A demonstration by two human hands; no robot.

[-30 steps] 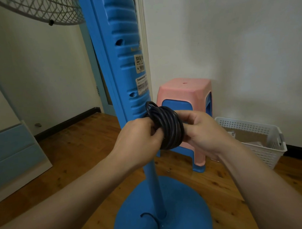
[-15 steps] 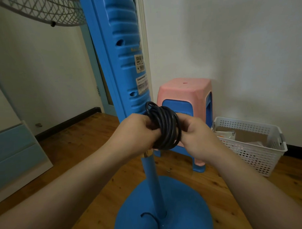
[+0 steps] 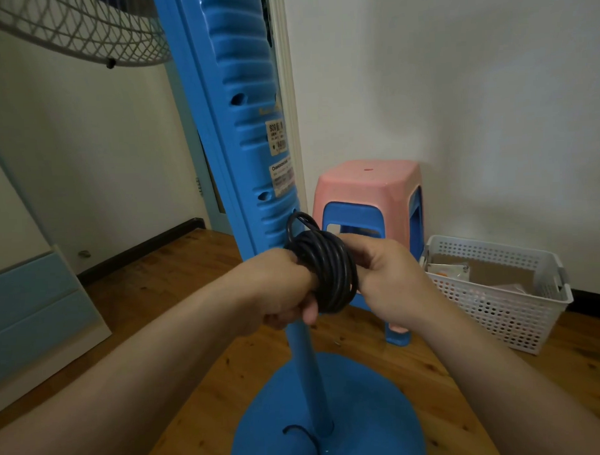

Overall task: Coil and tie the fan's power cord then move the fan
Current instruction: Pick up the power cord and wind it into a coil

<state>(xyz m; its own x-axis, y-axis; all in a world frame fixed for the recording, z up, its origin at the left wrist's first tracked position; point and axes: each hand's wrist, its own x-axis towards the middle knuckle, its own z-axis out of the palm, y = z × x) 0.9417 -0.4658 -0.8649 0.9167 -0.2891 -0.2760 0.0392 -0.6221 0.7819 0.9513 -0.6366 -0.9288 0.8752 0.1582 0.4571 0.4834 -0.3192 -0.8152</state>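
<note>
A blue pedestal fan stands in front of me, its column (image 3: 244, 127) rising from a round blue base (image 3: 366, 412), with the wire grille (image 3: 81, 30) at the top left. The black power cord (image 3: 327, 270) is wound into a tight coil held against the thin pole. My left hand (image 3: 280, 289) grips the coil from the left, fingers curled round it. My right hand (image 3: 385, 278) pinches the coil's right side. A short loop of cord sticks up above the coil. Another bit of cord (image 3: 299, 435) leaves the base.
A pink stool stacked on a blue one (image 3: 368, 191) stands just behind the fan. A white perforated basket (image 3: 498, 298) with papers sits against the right wall. A pale blue panel (image 3: 33, 311) leans at the left. The floor is wood.
Both hands have shifted slightly on the coil. My right hand has moved down and round the coil's right side, and the coil sits a little closer to the pole.
</note>
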